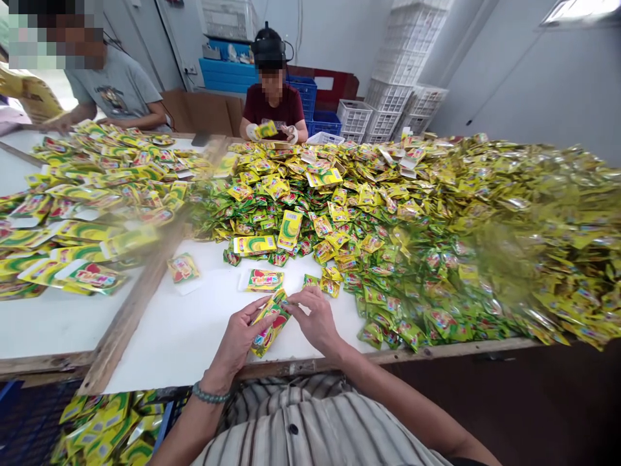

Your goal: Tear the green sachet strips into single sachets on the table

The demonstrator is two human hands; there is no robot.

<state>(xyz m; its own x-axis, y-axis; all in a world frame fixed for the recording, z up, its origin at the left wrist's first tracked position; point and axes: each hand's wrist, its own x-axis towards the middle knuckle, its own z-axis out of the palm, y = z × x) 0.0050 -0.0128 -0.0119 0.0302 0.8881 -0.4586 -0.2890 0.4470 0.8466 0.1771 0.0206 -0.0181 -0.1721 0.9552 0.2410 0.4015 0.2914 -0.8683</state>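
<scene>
My left hand (250,330) is wrapped round a small yellow-green printed box (272,330) with a red fruit picture, held tilted over the near table edge. At the box's upper end my right hand (315,317) has thumb and fingers pinched together. Whatever lies between those fingertips is too small to make out. Just beyond the hands, another printed box (264,279) lies flat on the white tabletop (160,323). Small green and yellow sachets (330,285) lie close to my right hand. A single sachet (183,267) rests on the table further left.
A large heap of sachets (436,259) covers the right and far table. Many flat boxes (87,249) are piled left of a wooden divider (140,304). Below the table, a blue crate (167,424) contains packets. Two people sit opposite; white crates (388,97) are stacked behind.
</scene>
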